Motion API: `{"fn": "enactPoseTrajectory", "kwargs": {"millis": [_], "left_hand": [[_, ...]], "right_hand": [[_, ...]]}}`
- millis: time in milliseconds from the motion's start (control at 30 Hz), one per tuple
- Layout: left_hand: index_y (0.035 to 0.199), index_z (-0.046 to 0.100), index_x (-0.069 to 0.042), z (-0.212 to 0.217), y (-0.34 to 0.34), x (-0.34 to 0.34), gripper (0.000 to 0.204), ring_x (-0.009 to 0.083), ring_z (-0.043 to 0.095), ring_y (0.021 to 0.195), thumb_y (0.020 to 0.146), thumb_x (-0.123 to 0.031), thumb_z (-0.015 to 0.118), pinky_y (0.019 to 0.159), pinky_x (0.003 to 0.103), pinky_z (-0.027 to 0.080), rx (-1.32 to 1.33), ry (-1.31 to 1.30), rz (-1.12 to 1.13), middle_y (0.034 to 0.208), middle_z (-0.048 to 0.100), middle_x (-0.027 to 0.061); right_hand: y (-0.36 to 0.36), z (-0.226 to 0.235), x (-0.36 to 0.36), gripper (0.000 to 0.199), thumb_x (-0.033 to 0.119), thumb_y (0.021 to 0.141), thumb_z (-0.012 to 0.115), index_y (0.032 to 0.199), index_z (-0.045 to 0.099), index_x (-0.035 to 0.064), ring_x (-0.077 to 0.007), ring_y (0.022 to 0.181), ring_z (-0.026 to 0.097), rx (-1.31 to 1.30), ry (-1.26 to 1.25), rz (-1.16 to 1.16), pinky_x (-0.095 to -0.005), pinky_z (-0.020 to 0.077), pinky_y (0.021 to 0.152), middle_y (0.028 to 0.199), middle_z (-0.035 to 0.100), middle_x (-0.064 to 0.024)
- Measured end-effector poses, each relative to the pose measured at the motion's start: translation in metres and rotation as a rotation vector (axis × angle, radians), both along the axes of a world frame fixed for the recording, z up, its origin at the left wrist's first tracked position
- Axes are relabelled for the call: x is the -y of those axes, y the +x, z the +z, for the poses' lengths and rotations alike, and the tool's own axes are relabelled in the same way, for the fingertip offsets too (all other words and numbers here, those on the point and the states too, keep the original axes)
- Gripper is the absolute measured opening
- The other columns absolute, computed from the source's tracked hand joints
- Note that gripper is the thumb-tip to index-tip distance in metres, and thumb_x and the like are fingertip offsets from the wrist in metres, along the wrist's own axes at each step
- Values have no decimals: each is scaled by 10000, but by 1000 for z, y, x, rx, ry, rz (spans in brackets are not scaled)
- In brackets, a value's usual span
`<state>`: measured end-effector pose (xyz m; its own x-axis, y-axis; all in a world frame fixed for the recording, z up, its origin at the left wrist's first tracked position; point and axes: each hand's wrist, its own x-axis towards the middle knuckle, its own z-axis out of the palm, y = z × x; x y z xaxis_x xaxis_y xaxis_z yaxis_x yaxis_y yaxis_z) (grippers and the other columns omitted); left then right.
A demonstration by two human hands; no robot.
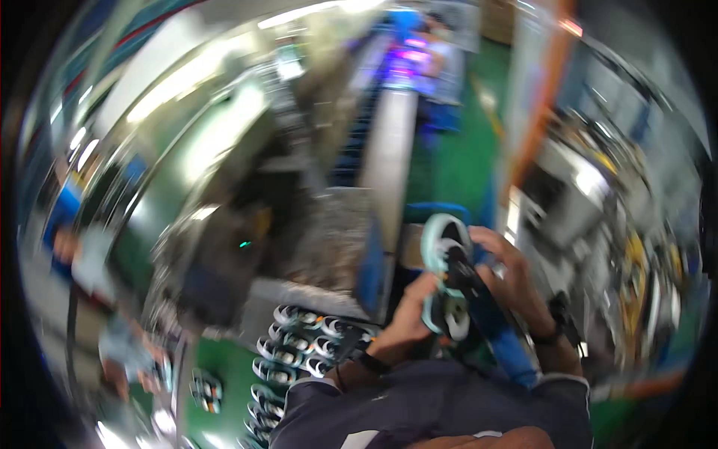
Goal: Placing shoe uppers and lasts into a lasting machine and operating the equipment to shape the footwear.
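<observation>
In front of my chest, a white and pale teal sneaker (432,251) is held between my two hands, blurred by motion. My left hand (412,307) is closed on its near left side. My right hand (510,271) curls round its right side, fingers bent. Just below, a second pale teal and grey shoe part (453,318) shows; whether it belongs to the same shoe I cannot tell. A long blue and black piece (502,333) runs from the sneaker down past my right wrist.
Several similar sneakers (275,372) stand in rows at the lower left, and a pair (206,391) lies on the green floor. Ahead is a conveyor (387,138) with a person (443,63) beside it. Another person (123,337) is at the left. Cluttered racks (636,284) line the right.
</observation>
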<state>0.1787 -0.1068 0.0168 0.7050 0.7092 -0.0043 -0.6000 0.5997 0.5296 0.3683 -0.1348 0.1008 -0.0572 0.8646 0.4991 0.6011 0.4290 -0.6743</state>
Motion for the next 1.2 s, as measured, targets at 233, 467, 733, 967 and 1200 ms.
{"fn": "enactPoseTrajectory", "kwargs": {"millis": [233,467,733,967,1200], "left_hand": [[1285,494,7,0,194,51,383,131,566,1010,955,-179,561,890,287,456,-351,370,0,1104,616,69],[1426,319,43,-33,378,110,613,172,530,1145,971,-306,536,968,294,413,-428,617,-533,1307,530,128],[1137,535,78,-116,665,97,629,267,602,878,814,-440,688,787,357,473,-805,1207,-220,993,640,183],[1375,258,87,-156,787,116,781,447,528,1138,785,-229,661,940,476,465,-1008,1428,-327,1322,450,325],[926,660,23,-114,705,73,182,175,641,816,767,-58,697,686,323,516,-547,312,-735,902,675,74]], "right_hand": [[117,-76,132,704,159,702,811,1307,479,19,-119,1023,536,-738,-91,-404,-269,452,907,1163,579,-63],[243,-97,263,501,50,670,746,1148,599,9,-115,866,571,-915,192,-1090,-253,480,790,1003,613,-38],[331,-78,350,448,17,714,653,1156,587,-12,-117,850,594,-774,269,-1595,-252,479,785,987,635,-60],[369,-87,378,448,31,718,660,1157,584,-26,-122,852,568,-512,215,-1844,-252,464,792,972,611,-57],[543,-63,334,500,251,645,744,1041,635,-34,-173,810,606,-174,-287,-1793,-301,478,749,899,654,-118]]}}
